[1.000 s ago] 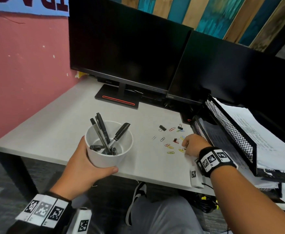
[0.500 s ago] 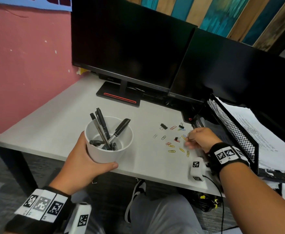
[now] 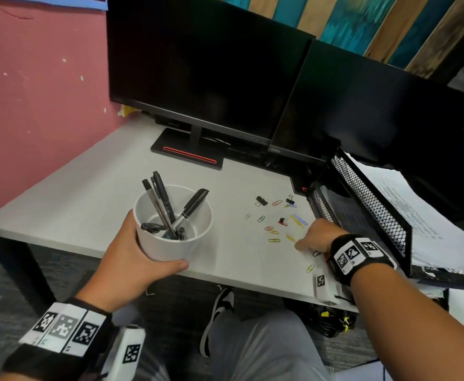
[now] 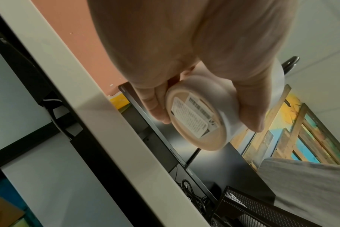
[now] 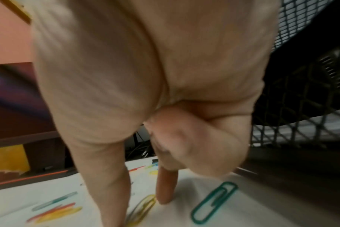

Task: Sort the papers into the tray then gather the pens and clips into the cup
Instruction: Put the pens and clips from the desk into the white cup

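My left hand [image 3: 132,259] grips the white cup [image 3: 170,243] at the table's front edge, its base just off the surface. Seen from below, the cup [image 4: 204,119] shows its labelled base between thumb and fingers. Several black pens [image 3: 165,204] stand in it. Coloured paper clips [image 3: 275,229] and small black binder clips [image 3: 261,200] lie scattered to the right. My right hand [image 3: 307,242] is down among them. Its thumb and forefinger pinch a yellow paper clip [image 5: 145,206] on the table; the other fingers are curled. A green clip [image 5: 213,202] lies beside it.
A black mesh tray [image 3: 371,204] holding papers [image 3: 417,215] stands tilted right beside my right hand. Two dark monitors [image 3: 206,70] [image 3: 362,111] fill the back of the grey table [image 3: 88,193]. A pink wall lies to the left.
My right hand has slid back toward the table's front edge among the clips. The left hand keeps the cup in about the same place.
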Demonstrator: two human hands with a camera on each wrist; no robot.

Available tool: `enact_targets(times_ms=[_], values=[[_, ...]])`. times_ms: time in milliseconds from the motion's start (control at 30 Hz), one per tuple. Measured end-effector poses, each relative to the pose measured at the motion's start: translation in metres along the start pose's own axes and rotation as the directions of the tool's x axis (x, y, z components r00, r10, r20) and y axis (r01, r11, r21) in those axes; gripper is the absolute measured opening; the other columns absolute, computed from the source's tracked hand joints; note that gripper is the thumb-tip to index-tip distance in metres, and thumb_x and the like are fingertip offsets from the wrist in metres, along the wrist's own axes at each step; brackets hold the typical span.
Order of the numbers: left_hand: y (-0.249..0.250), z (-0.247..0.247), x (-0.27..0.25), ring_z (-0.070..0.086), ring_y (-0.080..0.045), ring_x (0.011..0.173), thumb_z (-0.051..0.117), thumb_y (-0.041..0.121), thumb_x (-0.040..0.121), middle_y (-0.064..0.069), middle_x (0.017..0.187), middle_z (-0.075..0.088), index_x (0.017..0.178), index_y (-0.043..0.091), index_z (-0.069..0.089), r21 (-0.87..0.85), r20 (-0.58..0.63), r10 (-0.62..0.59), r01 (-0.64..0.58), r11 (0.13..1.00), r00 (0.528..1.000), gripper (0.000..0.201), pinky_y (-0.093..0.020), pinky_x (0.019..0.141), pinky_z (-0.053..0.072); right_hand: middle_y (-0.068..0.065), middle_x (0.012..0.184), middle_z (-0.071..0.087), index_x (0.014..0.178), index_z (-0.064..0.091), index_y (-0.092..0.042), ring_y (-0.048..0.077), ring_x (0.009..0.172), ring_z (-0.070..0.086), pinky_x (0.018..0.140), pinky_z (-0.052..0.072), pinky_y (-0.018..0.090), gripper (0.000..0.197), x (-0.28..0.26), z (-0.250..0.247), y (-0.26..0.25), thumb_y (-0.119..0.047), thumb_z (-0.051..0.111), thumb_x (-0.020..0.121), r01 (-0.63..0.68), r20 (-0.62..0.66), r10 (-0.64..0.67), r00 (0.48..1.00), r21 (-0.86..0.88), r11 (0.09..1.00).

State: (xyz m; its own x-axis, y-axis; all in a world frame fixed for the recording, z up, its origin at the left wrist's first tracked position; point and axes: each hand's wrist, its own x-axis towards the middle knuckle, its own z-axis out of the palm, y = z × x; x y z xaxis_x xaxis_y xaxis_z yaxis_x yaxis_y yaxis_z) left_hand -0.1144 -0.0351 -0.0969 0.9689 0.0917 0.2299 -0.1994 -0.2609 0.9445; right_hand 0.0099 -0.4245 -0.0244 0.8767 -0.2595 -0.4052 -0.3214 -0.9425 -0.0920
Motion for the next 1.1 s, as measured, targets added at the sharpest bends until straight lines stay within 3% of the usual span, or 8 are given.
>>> enact_targets(times_ms=[267,467,567,700,767,867,1000,1100], values=[[0.004,0.004,-0.003,0.067,0.0,0.114,0.104,0.036,0.048,0.014,0.125,0.071,0.137,0.038,0.053,-0.031,0.023,0.001,-0.001,1.0,1.0,0.103,-0.027,0.091,0.053,0.005,0.076,0.059,0.081,0.057,-0.01,0.02,0.059,0.058,0.05,0.046,0.023,0.021,-0.008,0.008,-0.02,-0.021,0.074,0.086,0.021,-0.03,-0.022,0.999,-0.047,0.999],[0.005,0.007,-0.004,0.067,0.002,0.114,0.106,0.017,0.053,0.02,0.124,0.07,0.135,0.04,0.052,-0.029,0.029,-0.001,0.001,1.0,1.0,0.101,-0.02,0.089,0.05,0.004,0.068,0.048,0.078,0.054,-0.013,0.018,0.048,0.045,0.048,0.04,0.024,0.021,-0.03,-0.015,-0.048,-0.02,0.064,0.094,0.204,-0.05,-0.199,0.979,0.128,0.971],[0.004,0.009,-0.005,0.067,0.001,0.115,0.106,0.017,0.052,0.017,0.125,0.071,0.137,0.038,0.052,-0.035,0.037,0.004,-0.003,0.999,0.999,0.103,-0.022,0.091,0.049,-0.001,0.06,0.048,0.073,0.06,-0.011,0.015,0.047,0.039,0.049,0.036,0.026,0.019,-0.071,-0.036,-0.089,-0.012,0.064,0.092,0.448,-0.147,-0.425,0.893,0.356,0.82],[0.007,0.012,-0.007,0.067,-0.001,0.117,0.104,0.032,0.047,0.017,0.127,0.071,0.141,0.039,0.051,-0.052,0.051,0.014,-0.012,0.999,0.999,0.108,-0.025,0.094,0.051,-0.016,0.056,0.056,0.082,0.067,-0.004,0.0,0.047,0.048,0.049,0.038,0.014,0.006,-0.137,-0.056,-0.145,-0.008,0.069,0.086,0.737,-0.258,-0.691,0.675,0.199,0.646],[0.007,0.013,-0.007,0.068,-0.004,0.119,0.101,0.037,0.046,0.015,0.129,0.071,0.142,0.038,0.05,-0.064,0.052,0.019,-0.016,0.998,0.998,0.109,-0.029,0.097,0.052,-0.016,0.063,0.059,0.084,0.068,-0.014,-0.004,0.054,0.052,0.056,0.04,0.012,0.004,-0.16,-0.058,-0.166,-0.011,0.072,0.085,0.802,-0.228,-0.771,0.594,0.098,0.589],[0.007,0.013,-0.007,0.067,-0.006,0.121,0.103,0.032,0.049,0.012,0.131,0.071,0.143,0.036,0.051,-0.076,0.058,0.024,-0.02,0.997,0.998,0.108,-0.033,0.1,0.053,-0.007,0.084,0.065,0.096,0.065,-0.027,0.005,0.065,0.06,0.06,0.05,0.023,0.019,-0.177,-0.051,-0.183,-0.013,0.073,0.085,0.833,-0.143,-0.821,0.552,0.054,0.551],[0.007,0.011,-0.006,0.066,-0.005,0.122,0.104,0.03,0.051,0.013,0.131,0.07,0.143,0.035,0.05,-0.066,0.06,0.031,-0.027,0.997,0.998,0.106,-0.03,0.098,0.052,-0.004,0.115,0.063,0.118,0.063,-0.029,0.021,0.083,0.078,0.061,0.066,0.033,0.041,-0.185,-0.047,-0.182,0.0,0.068,0.089,0.814,-0.155,-0.812,0.563,0.272,0.513],[0.005,0.011,-0.005,0.066,-0.005,0.121,0.103,0.031,0.05,0.013,0.13,0.07,0.142,0.035,0.051,-0.057,0.054,0.028,-0.025,0.998,0.998,0.106,-0.03,0.099,0.052,0.001,0.118,0.064,0.12,0.065,-0.026,0.028,0.092,0.077,0.06,0.066,0.035,0.047,-0.173,-0.053,-0.164,0.009,0.062,0.089,0.781,-0.258,-0.752,0.607,0.372,0.502]])
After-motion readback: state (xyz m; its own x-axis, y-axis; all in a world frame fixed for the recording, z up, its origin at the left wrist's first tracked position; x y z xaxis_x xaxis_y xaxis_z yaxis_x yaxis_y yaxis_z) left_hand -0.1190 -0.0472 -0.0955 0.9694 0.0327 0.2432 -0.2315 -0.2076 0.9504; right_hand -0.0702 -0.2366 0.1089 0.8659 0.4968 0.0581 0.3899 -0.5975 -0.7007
